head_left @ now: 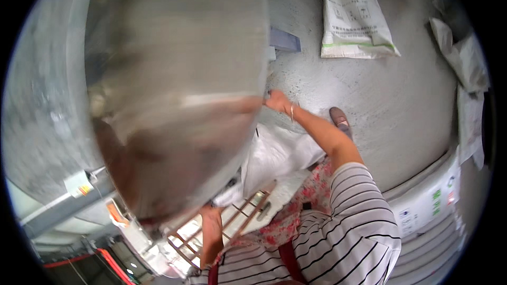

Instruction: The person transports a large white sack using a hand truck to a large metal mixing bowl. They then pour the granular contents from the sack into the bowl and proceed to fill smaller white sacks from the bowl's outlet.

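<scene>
**Both hands on the rim of a big steel basin**

Head view: a large, shiny steel basin [174, 89] filled the upper left of the picture, tipped so its hollow faced the camera, blurred. It sat up and to the left of the person's body. The right hand [277, 100] was clamped on the basin's right rim at mid-height, arm stretched well out. The left hand [211, 215] met the lower rim, closer to the body; fingers hidden behind the rim, so I couldn't tell whether it gripped or only propped. Hands were well apart, on opposite sides of the rim, the line between them running diagonally from lower left to upper right. The left was the nearer one.

Below the basin: a white sack [277, 155], with a wooden frame [232, 221] beside it. On the concrete floor [380, 95]: a printed bag [354, 16] lying flat beyond the right hand, well apart from it, and a shoe [340, 121] just beside the right forearm.
</scene>
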The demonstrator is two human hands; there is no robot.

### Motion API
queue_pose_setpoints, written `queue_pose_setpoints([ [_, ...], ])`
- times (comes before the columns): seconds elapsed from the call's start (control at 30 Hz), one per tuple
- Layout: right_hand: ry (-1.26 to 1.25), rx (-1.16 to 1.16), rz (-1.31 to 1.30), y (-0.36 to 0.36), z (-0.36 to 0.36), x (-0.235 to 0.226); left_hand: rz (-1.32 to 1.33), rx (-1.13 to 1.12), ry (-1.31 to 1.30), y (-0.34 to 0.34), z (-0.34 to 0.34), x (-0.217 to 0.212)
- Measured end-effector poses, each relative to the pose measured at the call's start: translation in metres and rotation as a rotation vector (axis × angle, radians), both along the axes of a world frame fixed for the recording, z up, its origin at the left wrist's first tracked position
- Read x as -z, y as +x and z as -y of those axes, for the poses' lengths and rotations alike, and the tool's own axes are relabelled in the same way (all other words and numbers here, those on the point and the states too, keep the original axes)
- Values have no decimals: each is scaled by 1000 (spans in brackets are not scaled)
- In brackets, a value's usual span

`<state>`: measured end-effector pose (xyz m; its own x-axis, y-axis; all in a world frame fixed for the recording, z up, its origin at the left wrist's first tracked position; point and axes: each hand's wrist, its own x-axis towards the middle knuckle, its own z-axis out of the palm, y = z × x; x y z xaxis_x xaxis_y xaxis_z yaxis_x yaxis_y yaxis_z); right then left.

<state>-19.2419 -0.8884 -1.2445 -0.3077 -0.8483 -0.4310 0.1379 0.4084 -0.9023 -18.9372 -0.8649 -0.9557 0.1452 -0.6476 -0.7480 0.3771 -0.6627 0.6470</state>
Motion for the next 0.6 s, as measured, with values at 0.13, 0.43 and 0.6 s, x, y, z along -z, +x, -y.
queue_pose_setpoints([
  [0.13,-39,-178,164,85,-62,-78,-138,-34,-13,-1,-5,-18],
  [0.43,306,-243,297,181,-66,-176,-194,-434,-340,84,-4,59],
  [0.6,291,-440,-14,141,-67,-172,-46,-433,-208,41,-4,41],
])
